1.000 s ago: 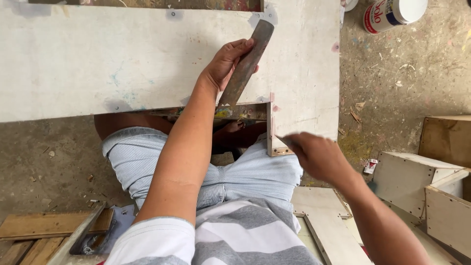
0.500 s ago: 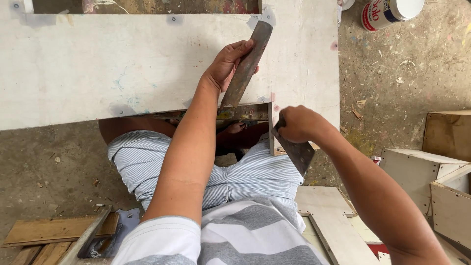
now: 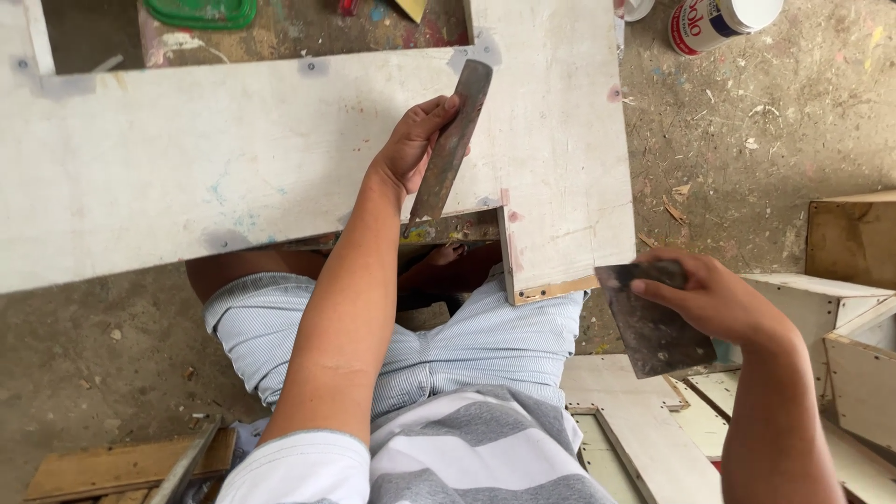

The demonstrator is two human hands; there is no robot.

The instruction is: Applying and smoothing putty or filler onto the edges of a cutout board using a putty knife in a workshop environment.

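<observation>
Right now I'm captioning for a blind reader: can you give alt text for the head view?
Seen from above, a seated person's left hand holds a long flat scraper against a white board, while the right hand holds a wide putty knife beside the board's corner. Wooden boxes stand at right on the dusty floor.

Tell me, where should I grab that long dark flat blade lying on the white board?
Probably by its near end, coming from the person's side. The long scraper blade lies slanted on the white board, and the left hand already wraps its middle from the left. The right hand holds a wider putty knife off to the board's right.
</observation>
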